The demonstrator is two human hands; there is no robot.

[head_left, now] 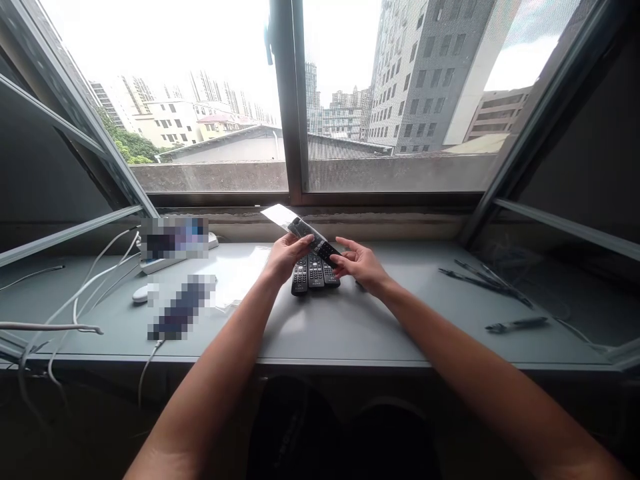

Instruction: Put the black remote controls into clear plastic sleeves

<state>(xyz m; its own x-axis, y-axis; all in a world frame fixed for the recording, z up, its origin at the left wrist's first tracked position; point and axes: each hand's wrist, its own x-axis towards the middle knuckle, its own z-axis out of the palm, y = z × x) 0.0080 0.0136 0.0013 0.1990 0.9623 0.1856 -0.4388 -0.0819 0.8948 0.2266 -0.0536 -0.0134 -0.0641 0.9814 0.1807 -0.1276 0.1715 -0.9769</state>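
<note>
A black remote control (pixel 321 249) is held tilted above the desk, its upper end pointing away to the left. A pale, see-through plastic sleeve (pixel 278 215) lies around or against that upper end; how far it reaches down is hard to make out. My left hand (pixel 286 259) is closed on the remote and sleeve near the middle, thumb on top. The lower end sits between the thumb and fingers of my right hand (pixel 364 268), whose index finger is raised. Directly below, several black remotes (pixel 315 277) lie side by side on the desk, partly covered by my hands.
White sheets or sleeves (pixel 239 277) lie left of my left arm. Further left are a power strip (pixel 173 257), white cables (pixel 75 307) and a blurred-out device (pixel 181 310). Pens (pixel 517 325) lie at the right. The desk's front edge (pixel 345 363) crosses beneath my forearms; a window rises behind.
</note>
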